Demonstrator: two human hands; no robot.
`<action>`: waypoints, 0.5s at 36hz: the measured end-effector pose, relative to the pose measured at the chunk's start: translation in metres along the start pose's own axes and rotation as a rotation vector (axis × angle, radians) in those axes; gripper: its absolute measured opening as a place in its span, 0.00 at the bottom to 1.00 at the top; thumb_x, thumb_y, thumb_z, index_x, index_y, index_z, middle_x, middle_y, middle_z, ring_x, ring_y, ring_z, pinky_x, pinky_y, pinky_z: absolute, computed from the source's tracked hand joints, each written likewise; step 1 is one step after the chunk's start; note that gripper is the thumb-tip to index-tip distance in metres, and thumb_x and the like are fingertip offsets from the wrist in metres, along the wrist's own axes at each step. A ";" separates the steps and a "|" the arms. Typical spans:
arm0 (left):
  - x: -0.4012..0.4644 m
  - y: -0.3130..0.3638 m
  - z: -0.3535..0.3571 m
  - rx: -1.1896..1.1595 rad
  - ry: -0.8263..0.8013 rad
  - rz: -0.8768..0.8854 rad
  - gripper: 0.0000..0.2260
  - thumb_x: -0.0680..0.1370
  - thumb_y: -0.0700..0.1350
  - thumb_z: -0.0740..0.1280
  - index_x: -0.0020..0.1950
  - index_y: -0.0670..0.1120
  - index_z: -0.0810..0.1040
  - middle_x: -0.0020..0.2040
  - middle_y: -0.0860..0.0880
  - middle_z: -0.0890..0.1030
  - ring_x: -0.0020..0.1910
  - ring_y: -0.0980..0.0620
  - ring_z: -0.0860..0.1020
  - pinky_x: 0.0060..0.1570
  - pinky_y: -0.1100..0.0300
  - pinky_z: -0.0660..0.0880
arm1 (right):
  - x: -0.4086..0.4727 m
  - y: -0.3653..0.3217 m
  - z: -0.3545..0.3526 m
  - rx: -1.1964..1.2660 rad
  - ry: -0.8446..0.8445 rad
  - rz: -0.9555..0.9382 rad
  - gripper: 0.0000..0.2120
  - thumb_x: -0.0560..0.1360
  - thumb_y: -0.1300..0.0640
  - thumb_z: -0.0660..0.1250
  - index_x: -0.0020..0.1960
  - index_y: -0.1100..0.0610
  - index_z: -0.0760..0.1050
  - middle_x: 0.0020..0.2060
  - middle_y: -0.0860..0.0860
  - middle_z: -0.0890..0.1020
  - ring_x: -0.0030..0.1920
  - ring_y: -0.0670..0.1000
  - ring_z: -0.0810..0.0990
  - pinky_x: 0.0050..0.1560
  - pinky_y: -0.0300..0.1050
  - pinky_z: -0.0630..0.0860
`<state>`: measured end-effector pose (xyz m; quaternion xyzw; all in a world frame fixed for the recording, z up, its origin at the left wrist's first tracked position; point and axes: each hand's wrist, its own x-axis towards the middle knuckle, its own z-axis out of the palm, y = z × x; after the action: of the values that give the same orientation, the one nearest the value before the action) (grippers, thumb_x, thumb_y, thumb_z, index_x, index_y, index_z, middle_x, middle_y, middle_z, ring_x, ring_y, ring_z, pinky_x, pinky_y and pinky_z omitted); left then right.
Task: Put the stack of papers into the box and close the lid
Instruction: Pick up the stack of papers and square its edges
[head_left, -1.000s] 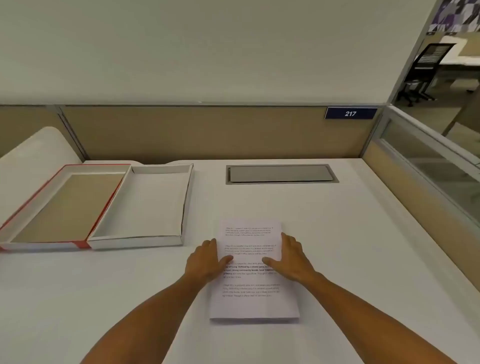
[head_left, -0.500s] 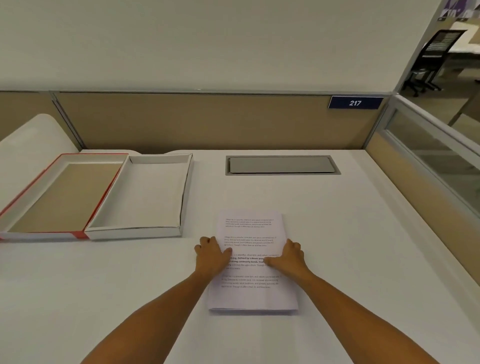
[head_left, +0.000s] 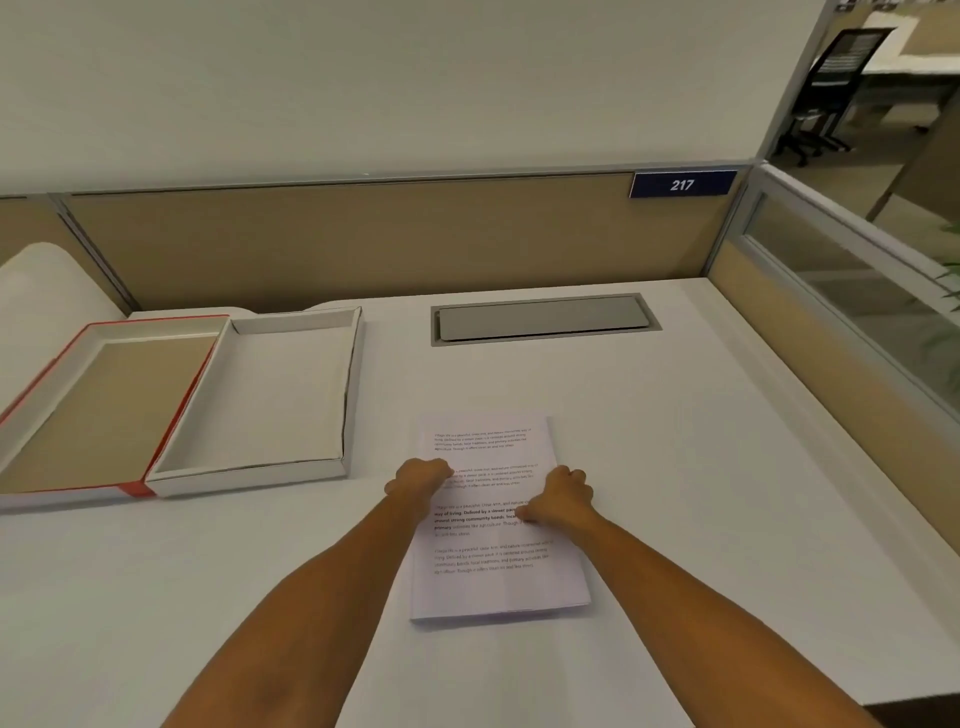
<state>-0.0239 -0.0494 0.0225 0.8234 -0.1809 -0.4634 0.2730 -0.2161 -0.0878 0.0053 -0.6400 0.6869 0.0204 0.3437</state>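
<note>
A stack of white printed papers (head_left: 493, 577) lies flat on the white desk (head_left: 701, 493), near the middle. My left hand (head_left: 418, 480) grips the stack's left edge, fingers curled under and thumb on top. My right hand (head_left: 561, 496) grips the right edge the same way. To the left stands the shallow white box (head_left: 291, 467), open and with nothing inside. Its red-edged lid (head_left: 62, 493) lies upside down against the box's left side, brown inside up.
A grey cable hatch (head_left: 540, 318) is set into the desk behind the papers. Tan partition panels (head_left: 363, 239) close the back and right sides, with a blue 217 sign (head_left: 682, 184). An office chair (head_left: 831, 88) stands beyond the glass at the upper right.
Both hands have gone from lying flat with fingers spread on the stack to curling around its left and right edges. The stack's far end has tilted slightly.
</note>
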 end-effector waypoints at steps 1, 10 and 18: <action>0.000 0.000 0.000 -0.012 0.007 -0.006 0.20 0.74 0.45 0.69 0.63 0.37 0.73 0.64 0.38 0.74 0.63 0.39 0.71 0.64 0.45 0.71 | 0.000 -0.001 0.001 -0.001 0.005 0.004 0.44 0.65 0.44 0.79 0.71 0.62 0.63 0.65 0.59 0.68 0.65 0.59 0.70 0.64 0.49 0.72; 0.000 0.006 0.000 -0.041 -0.002 -0.046 0.24 0.76 0.46 0.66 0.69 0.38 0.67 0.65 0.40 0.71 0.63 0.40 0.72 0.62 0.46 0.73 | 0.003 0.004 0.006 0.050 0.018 0.031 0.45 0.67 0.44 0.78 0.72 0.62 0.60 0.67 0.59 0.65 0.68 0.59 0.67 0.63 0.49 0.71; 0.001 0.009 -0.003 -0.064 -0.092 0.000 0.24 0.79 0.41 0.63 0.72 0.37 0.60 0.65 0.38 0.73 0.61 0.40 0.75 0.60 0.46 0.76 | 0.003 0.004 0.007 0.082 0.016 0.033 0.43 0.68 0.46 0.78 0.72 0.62 0.59 0.67 0.58 0.64 0.67 0.59 0.66 0.63 0.48 0.71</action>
<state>-0.0214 -0.0558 0.0285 0.7921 -0.1781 -0.5063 0.2907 -0.2162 -0.0862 -0.0032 -0.6143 0.7002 -0.0071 0.3637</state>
